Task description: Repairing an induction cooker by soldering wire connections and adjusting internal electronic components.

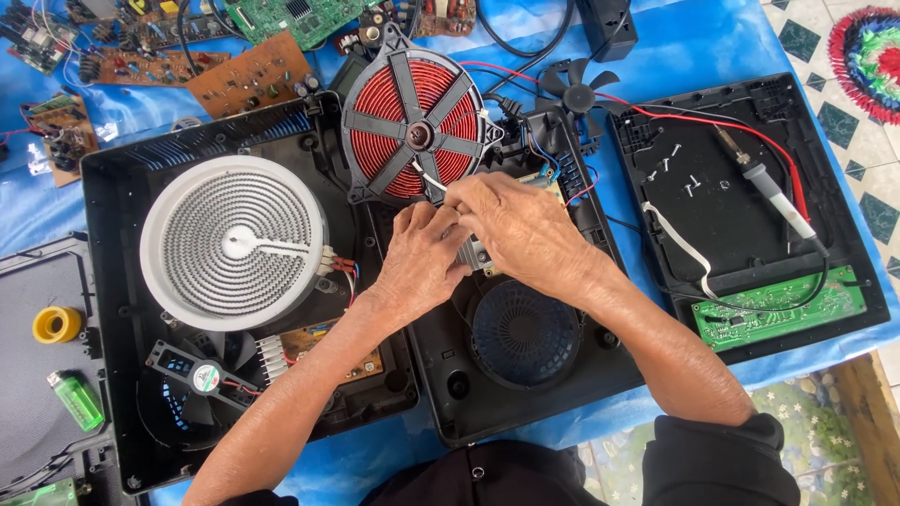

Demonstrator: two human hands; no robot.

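Both hands meet over an opened black cooker base (525, 412) in the middle. My left hand (422, 255) and my right hand (511, 225) press together on a finned metal heat sink (476, 255) and the circuit board under it, which they mostly hide. My right hand's fingertips pinch a white wire (429, 178) coming from the red copper coil disc (412, 117), which is tipped up behind the hands. A round black fan grille (525, 335) lies just below the hands.
A white ribbed heating disc (234, 242) sits in a second open housing at left, with a small fan (202, 377). At right a black cover (750, 206) holds screws, a soldering iron (778, 199) and a green board (778, 307). Yellow tape roll (56, 324), green lighter (77, 399), loose boards at back.
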